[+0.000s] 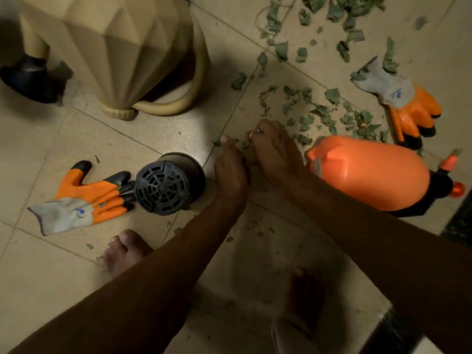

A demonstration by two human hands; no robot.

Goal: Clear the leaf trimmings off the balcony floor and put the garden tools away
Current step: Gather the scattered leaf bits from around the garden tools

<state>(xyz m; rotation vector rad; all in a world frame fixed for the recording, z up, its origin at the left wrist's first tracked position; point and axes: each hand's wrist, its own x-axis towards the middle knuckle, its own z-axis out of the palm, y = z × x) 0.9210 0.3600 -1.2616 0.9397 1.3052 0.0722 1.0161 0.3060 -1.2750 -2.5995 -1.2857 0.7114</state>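
Bare forearms point(158, 284) reach in from 6 o'clock on my feed, and the two hands meet on the tiled floor point(63, 139) at mid-frame. From my remote seat, the left hand point(231, 172) stands edge-down, thumb laid straight onto a few green scraps. Its fingers are hidden, so I cannot tell whether they grip. Touching it at 3 o'clock, the right hand point(274, 152) curls its ringed fingers over a small clump of leaf trimmings point(332, 95), most of which lie scattered from 12 to 2 o'clock. An orange sprayer point(367, 175) lies on its side just beside the right wrist at 3 o'clock. A black pot point(166, 185) lies tipped just beside the left hand at 9 o'clock, its base close against the fingertips of an orange glove point(84, 198). A second glove point(406, 103) rests among scraps at 2 o'clock. A beige planter point(122, 47) fills 11 o'clock. Bare tile lies open between planter and pot, and at 8 o'clock beside a bare foot point(125, 249).
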